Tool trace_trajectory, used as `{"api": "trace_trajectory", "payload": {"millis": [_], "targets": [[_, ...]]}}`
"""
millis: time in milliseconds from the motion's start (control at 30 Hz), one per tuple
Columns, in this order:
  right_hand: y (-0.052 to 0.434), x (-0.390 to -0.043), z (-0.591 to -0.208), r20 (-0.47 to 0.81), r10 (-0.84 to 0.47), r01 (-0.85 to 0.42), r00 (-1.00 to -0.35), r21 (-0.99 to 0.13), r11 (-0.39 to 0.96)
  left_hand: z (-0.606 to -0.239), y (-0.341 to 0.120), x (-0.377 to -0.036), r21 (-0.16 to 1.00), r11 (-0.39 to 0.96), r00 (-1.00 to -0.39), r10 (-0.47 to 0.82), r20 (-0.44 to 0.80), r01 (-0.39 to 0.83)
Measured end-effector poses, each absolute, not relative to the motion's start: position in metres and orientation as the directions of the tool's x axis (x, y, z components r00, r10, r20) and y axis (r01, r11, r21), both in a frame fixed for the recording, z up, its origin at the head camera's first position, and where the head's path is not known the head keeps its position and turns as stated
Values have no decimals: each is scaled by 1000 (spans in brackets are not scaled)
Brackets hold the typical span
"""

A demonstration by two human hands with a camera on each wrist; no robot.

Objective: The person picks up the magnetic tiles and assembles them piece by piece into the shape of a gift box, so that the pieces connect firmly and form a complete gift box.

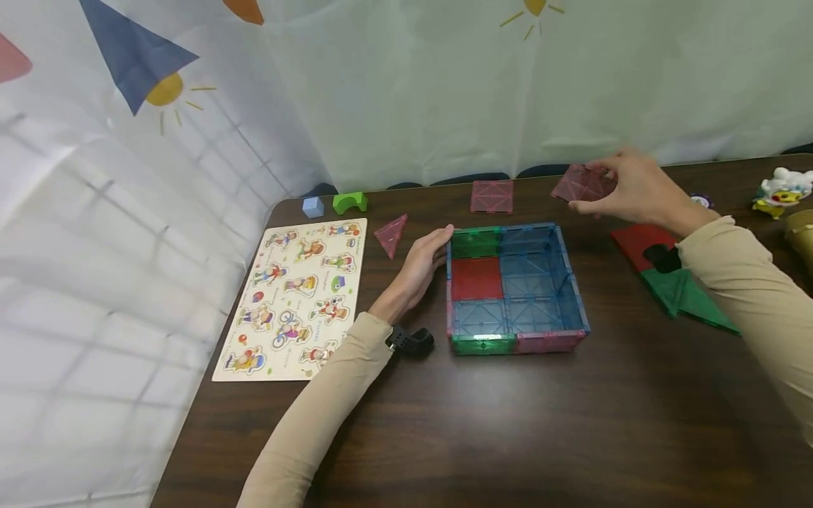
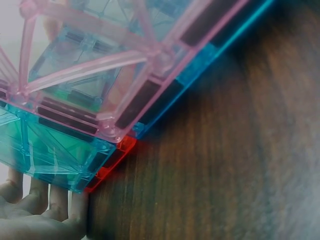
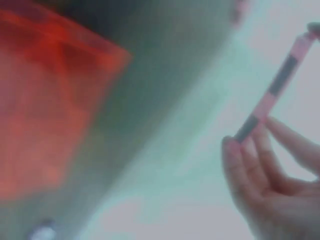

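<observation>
Centrally, open tile box [image 1: 516,289] on counter [image 1: 508,423], walls upright on a floor of red and blue squares. Left hand [image 1: 424,262] flat, fingers [image 2: 50,200] straight against left wall, bracing rather than gripping. Right hand [image 1: 635,189] raised near far edge, pinching pink tile [image 1: 581,183] by its rim between thumb and fingertips [image 3: 260,145]; tile tilted, clear of the box. Likely risks: magnetic snap pulling tile askew onto a wall; a thin rim pinch slipping, dropping tile inside; excess push from the bracing palm folding the left wall inward or sliding the box. Spare tile [image 1: 492,196] and triangle [image 1: 391,234] lying apart behind.
</observation>
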State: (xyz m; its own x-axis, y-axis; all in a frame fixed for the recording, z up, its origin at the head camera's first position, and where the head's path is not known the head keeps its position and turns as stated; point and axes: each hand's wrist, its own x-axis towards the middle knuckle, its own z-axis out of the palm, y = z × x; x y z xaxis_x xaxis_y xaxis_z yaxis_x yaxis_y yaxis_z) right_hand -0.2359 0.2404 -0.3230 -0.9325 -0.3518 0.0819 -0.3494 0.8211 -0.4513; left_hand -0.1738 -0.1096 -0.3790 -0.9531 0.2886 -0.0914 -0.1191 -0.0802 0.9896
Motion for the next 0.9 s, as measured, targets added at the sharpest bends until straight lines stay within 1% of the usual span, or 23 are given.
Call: {"api": "trace_trajectory", "payload": {"millis": [67, 133, 200, 267, 367, 433, 467, 533, 633, 700, 900], "targets": [[237, -228, -311, 143, -371, -393, -918, -467, 792, -379, -111, -174, 988, -89, -954, 282, -96, -126], [231, -220, -301, 228, -419, -477, -879, -464, 746, -380, -112, -175, 987, -95, -955, 278, -98, -129], [222, -211, -295, 312, -491, -582, -813, -451, 677, -381, -113, -175, 987, -97, -956, 277, -99, -130], [211, -204, -291, 373, -573, -683, -730, -421, 597, -382, -114, -176, 986, -103, -955, 278, -99, -132], [197, -197, -293, 408, -679, -790, -610, -380, 482, -382, -115, -176, 986, -105, -954, 283, -95, -130], [190, -194, -296, 410, -722, -827, -558, -347, 442, -382, -115, -176, 986, -106, -953, 290, -91, -127], [188, -194, -299, 403, -735, -835, -546, -336, 436, -382, -115, -176, 987, -104, -952, 294, -89, -124], [186, -194, -304, 378, -750, -836, -543, -330, 439, -382, -115, -176, 988, -99, -950, 300, -87, -121], [185, -191, -309, 312, -753, -807, -579, -351, 475, -381, -114, -176, 988, -95, -948, 305, -89, -123], [184, -189, -311, 276, -757, -793, -593, -363, 489, -381, -113, -175, 988, -95, -948, 305, -88, -122], [183, -184, -314, 226, -752, -769, -620, -368, 523, -380, -112, -176, 988, -95, -946, 312, -84, -119]]}}
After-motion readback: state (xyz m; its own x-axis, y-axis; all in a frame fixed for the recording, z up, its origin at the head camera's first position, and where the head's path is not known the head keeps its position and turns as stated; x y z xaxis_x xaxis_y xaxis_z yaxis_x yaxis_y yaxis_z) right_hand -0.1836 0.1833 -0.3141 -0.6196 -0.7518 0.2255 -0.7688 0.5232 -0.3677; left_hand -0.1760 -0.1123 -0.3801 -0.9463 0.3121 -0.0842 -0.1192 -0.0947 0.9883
